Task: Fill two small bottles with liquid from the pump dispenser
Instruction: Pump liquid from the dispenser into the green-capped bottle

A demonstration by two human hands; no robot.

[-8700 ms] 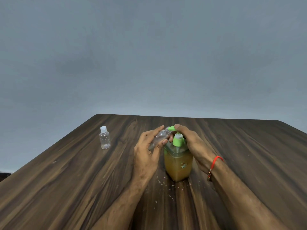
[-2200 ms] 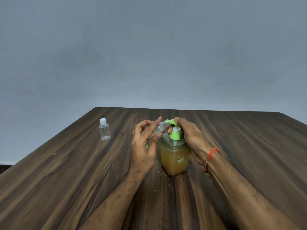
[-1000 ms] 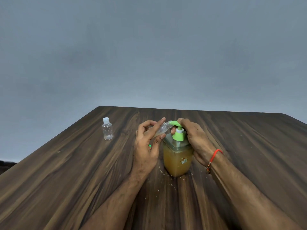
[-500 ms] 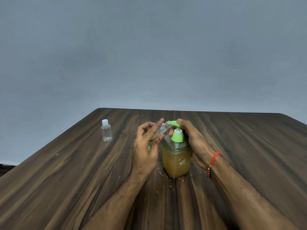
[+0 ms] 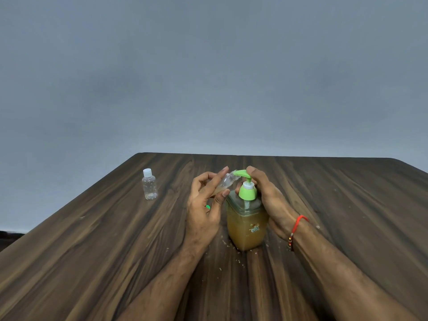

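- The dispenser (image 5: 246,224), a squarish clear body with amber liquid and a green pump, stands upright near the middle of the tabletop (image 5: 92,251).
- The left hand (image 5: 203,205) grips a small clear bottle (image 5: 225,185), fingers curled round it. The bottle is tilted, its mouth up against the tip of the green spout (image 5: 238,173). A little pale liquid shows in its lower part.
- A small green thing (image 5: 208,206) peeks out by the left palm; what it is cannot be told.
- The right hand (image 5: 266,195) wraps the pump from the right, fingertips on the pump top, thumb beside the green collar.
- A red thread and a beaded band (image 5: 295,229) sit on the right wrist.
- A second small bottle (image 5: 149,185), clear with a white cap on, stands upright well to the left of the hands, near the tabletop's left edge.
- Pale specks (image 5: 231,253) lie scattered on the wood around the dispenser's base.
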